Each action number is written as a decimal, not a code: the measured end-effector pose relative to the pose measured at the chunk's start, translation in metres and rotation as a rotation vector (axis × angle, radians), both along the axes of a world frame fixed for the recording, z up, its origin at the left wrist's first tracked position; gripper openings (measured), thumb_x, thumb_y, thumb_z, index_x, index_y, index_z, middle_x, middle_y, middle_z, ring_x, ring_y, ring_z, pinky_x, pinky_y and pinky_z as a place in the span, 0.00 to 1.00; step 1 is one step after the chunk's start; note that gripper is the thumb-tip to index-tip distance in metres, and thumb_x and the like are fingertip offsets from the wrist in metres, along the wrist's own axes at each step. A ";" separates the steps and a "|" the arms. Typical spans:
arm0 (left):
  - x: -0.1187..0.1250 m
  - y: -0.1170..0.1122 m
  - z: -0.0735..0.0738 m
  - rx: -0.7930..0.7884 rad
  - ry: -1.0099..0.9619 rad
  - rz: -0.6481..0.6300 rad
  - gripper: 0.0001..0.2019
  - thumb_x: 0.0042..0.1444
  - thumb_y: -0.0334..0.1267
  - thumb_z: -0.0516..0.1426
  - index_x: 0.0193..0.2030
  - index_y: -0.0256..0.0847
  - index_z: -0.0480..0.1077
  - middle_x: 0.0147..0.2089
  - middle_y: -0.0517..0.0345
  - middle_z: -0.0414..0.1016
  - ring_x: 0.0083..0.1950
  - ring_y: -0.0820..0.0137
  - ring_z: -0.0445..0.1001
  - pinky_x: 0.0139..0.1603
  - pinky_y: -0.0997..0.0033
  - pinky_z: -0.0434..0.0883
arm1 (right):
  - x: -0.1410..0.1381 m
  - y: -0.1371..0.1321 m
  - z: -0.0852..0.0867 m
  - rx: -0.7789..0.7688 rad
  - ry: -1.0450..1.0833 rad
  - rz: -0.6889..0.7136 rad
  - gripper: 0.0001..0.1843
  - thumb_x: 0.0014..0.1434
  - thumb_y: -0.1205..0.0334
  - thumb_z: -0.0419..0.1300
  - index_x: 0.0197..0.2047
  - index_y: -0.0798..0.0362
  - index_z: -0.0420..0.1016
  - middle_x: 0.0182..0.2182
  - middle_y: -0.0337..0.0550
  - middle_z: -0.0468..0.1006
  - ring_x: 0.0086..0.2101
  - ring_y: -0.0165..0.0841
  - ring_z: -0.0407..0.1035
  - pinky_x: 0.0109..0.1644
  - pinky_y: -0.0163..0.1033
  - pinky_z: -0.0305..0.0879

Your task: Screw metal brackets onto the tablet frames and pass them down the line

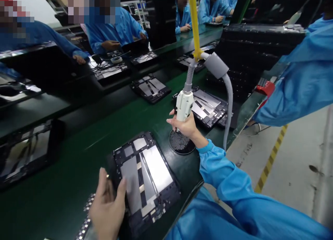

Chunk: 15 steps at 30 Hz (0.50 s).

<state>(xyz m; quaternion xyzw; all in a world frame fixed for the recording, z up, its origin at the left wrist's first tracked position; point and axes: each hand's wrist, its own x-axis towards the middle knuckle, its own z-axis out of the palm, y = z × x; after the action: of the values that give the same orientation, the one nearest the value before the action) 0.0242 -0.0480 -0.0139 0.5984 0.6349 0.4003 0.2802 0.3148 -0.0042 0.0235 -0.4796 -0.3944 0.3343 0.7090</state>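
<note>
My right hand is wrapped round a white electric screwdriver, which hangs upright from a yellow strap with a grey cable. Its tip is over a round black dish with many small holes. An opened tablet lies in front of me, its silver battery plates and dark circuit parts facing up. At its left edge is my left hand, thumb and fingers apart. A small golden glint shows by its fingers; I cannot make out what it is.
More opened tablets lie along the green bench, one just beyond the screwdriver. A strip of small parts is beside my left hand. Co-workers in blue sit across and at right. A grey cable loops down near my right arm.
</note>
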 end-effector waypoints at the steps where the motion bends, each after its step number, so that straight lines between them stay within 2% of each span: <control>1: 0.007 0.008 -0.002 -0.023 -0.085 0.037 0.35 0.54 0.46 0.61 0.68 0.44 0.56 0.69 0.52 0.58 0.67 0.57 0.60 0.68 0.54 0.59 | -0.001 0.001 -0.001 -0.004 -0.011 -0.010 0.16 0.42 0.59 0.70 0.32 0.54 0.71 0.12 0.28 0.68 0.13 0.26 0.62 0.19 0.34 0.62; 4: 0.022 0.020 -0.012 -0.007 -0.217 0.084 0.34 0.55 0.40 0.59 0.68 0.41 0.56 0.68 0.49 0.59 0.67 0.57 0.60 0.67 0.55 0.60 | -0.003 0.005 -0.004 -0.016 -0.028 -0.032 0.16 0.42 0.58 0.70 0.34 0.54 0.72 0.12 0.28 0.69 0.13 0.27 0.62 0.21 0.36 0.63; 7: 0.031 0.017 -0.013 -0.002 -0.230 0.127 0.30 0.56 0.37 0.57 0.67 0.40 0.58 0.67 0.48 0.62 0.65 0.57 0.63 0.67 0.54 0.59 | -0.006 0.009 -0.005 -0.027 -0.025 -0.041 0.17 0.41 0.56 0.70 0.32 0.53 0.72 0.13 0.29 0.69 0.13 0.26 0.62 0.20 0.36 0.63; 9: 0.032 0.012 -0.006 0.003 -0.158 0.148 0.26 0.57 0.40 0.57 0.63 0.40 0.65 0.62 0.49 0.69 0.63 0.57 0.68 0.65 0.54 0.62 | -0.008 0.011 -0.006 -0.032 -0.020 -0.035 0.17 0.40 0.56 0.71 0.31 0.53 0.72 0.13 0.29 0.69 0.13 0.25 0.62 0.20 0.36 0.62; 12: 0.029 0.007 0.011 0.153 -0.028 0.197 0.20 0.58 0.45 0.58 0.54 0.39 0.74 0.51 0.50 0.79 0.55 0.58 0.75 0.62 0.56 0.68 | -0.010 0.012 -0.006 -0.041 -0.008 -0.023 0.19 0.40 0.55 0.71 0.33 0.54 0.73 0.13 0.28 0.68 0.13 0.25 0.62 0.20 0.35 0.62; 15: 0.023 0.004 0.024 0.241 -0.014 0.233 0.23 0.56 0.47 0.60 0.55 0.38 0.73 0.43 0.50 0.81 0.47 0.60 0.79 0.56 0.56 0.73 | -0.011 0.012 -0.007 -0.055 -0.007 -0.024 0.20 0.40 0.54 0.71 0.34 0.54 0.73 0.13 0.28 0.68 0.13 0.26 0.61 0.19 0.35 0.62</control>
<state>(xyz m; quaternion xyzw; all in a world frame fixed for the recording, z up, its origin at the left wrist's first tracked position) 0.0471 -0.0444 0.0105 0.5474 0.6454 0.5074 0.1625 0.3041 0.0081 0.0161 -0.5048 -0.3818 0.3346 0.6982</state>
